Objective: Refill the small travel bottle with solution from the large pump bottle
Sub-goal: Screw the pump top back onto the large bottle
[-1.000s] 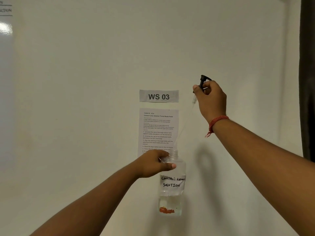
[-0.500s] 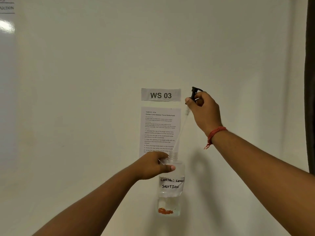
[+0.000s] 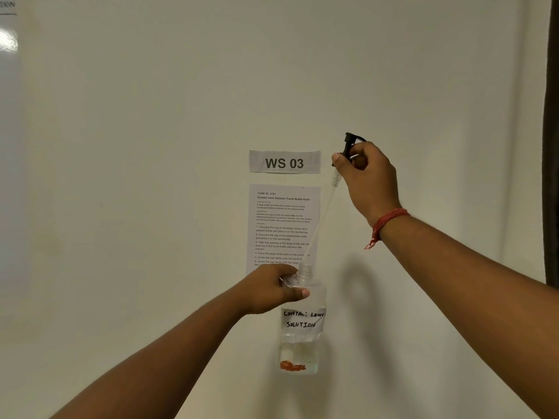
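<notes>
Left hand fingers clamped round shoulder of large pump bottle held upright; right hand fingers pinching lifted pump head, dip tube tip just inside neck; risk: wet tube dripping or flicking solution on withdrawal.

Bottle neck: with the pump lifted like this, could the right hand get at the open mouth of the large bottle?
Probably not yet. The right hand is full, holding the pump head, and the dip tube still runs down into the bottle neck; the left hand grips just below it.
</notes>
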